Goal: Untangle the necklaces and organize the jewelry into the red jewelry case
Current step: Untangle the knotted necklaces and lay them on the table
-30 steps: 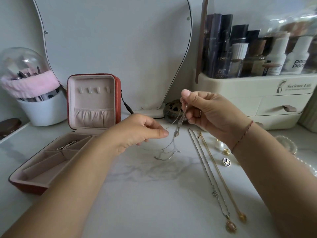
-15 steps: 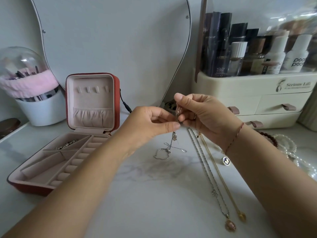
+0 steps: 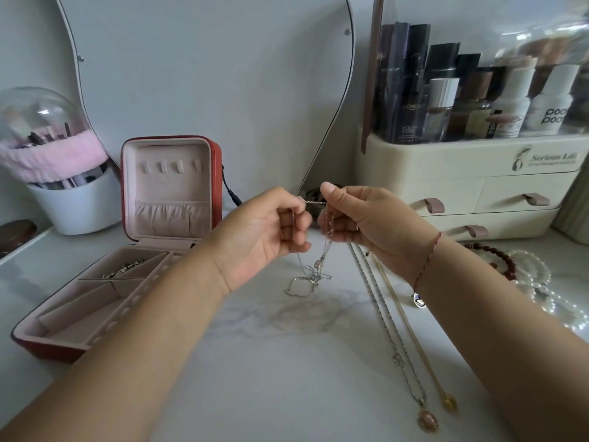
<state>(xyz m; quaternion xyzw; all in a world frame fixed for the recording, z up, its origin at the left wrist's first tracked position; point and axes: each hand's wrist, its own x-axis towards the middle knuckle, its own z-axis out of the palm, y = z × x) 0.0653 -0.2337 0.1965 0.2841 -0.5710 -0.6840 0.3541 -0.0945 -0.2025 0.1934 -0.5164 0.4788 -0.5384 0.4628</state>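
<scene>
My left hand point(image 3: 271, 231) and my right hand point(image 3: 363, 218) pinch a thin silver necklace point(image 3: 314, 272) between them above the marble table. A short stretch of chain runs taut between the fingertips; the rest hangs in tangled loops that touch the tabletop. The red jewelry case point(image 3: 47, 347) lies open at the left, lid upright, with a silver piece point(image 3: 122, 269) in its back compartment. A silver necklace with a pink pendant point(image 3: 387, 330) and a gold necklace point(image 3: 411, 330) lie stretched out straight on the right.
A small oval charm point(image 3: 418, 299), red beads point(image 3: 500, 256) and pearl strands point(image 3: 541, 291) lie by my right wrist. A cream cosmetics organizer point(image 3: 471, 173) stands back right, a mirror point(image 3: 207, 74) behind, a white brush holder point(image 3: 73, 202) at the left.
My hands have drawn slightly apart and pulled a short length of the chain taut between them. The left palm has turned up, and the dangling loops have shifted a little.
</scene>
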